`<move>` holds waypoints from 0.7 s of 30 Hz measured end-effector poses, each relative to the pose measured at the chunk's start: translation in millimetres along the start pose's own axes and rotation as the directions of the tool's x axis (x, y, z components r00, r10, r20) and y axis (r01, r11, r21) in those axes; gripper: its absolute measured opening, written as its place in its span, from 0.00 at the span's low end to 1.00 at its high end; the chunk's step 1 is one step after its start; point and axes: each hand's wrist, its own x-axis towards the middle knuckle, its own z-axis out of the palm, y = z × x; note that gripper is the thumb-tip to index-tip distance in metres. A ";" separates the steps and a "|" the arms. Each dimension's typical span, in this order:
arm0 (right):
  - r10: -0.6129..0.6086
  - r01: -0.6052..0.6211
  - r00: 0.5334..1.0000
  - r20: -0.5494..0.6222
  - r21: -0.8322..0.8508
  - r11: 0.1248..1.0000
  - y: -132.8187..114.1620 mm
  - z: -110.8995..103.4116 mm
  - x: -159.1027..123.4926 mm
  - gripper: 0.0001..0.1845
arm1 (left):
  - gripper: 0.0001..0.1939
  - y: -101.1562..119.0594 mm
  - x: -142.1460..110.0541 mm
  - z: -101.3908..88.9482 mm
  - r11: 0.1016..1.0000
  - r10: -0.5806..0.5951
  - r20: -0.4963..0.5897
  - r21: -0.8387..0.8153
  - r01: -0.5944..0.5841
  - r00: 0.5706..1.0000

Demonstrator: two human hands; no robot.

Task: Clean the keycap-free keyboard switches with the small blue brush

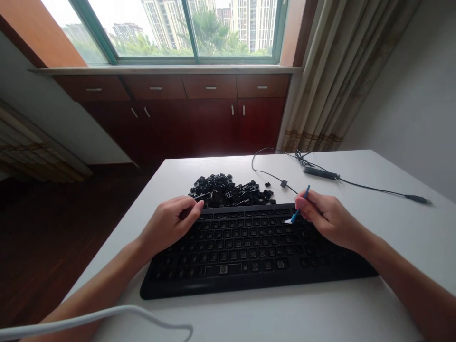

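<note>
A black keyboard (pixel 228 280) with its keycaps off lies on the white table, its rows of bare key sockets showing. My left hand (pixel 174 221) rests at its far left edge, fingers curled in and thumb along the top rim. In my right hand (pixel 322 213) a small blue brush (pixel 297 211) is pinched between thumb and fingers. Its white bristles touch the sockets in the upper right part of the keyboard. Behind the keyboard lies a heap of loose black keycaps (pixel 217 187), with a few strays to its right.
A black cable (pixel 374 187) with a tied bundle runs over the back right of the white table (pixel 256 313). A white cord (pixel 89 313) crosses the near left. Beyond the table stand a red-brown cabinet (pixel 213 123), a window and curtains (pixel 331 71).
</note>
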 end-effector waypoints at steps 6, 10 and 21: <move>-0.363 0.308 0.914 -0.184 -0.270 0.912 2.8 -5.6 -1.7 0.05 | 0.21 2.6 0.3 0.8 0.999 0.002 -0.034 0.035 0.000 0.999; -0.257 0.216 0.932 -0.255 -0.179 0.960 1.4 -4.3 -6.0 0.05 | 0.22 2.8 0.3 0.6 0.997 -0.036 -0.065 0.069 0.040 0.997; -0.279 0.243 0.948 -0.155 -0.219 0.945 1.5 3.9 -6.7 0.08 | 0.23 -4.0 1.9 -0.3 0.991 -0.112 -0.053 0.066 0.116 0.992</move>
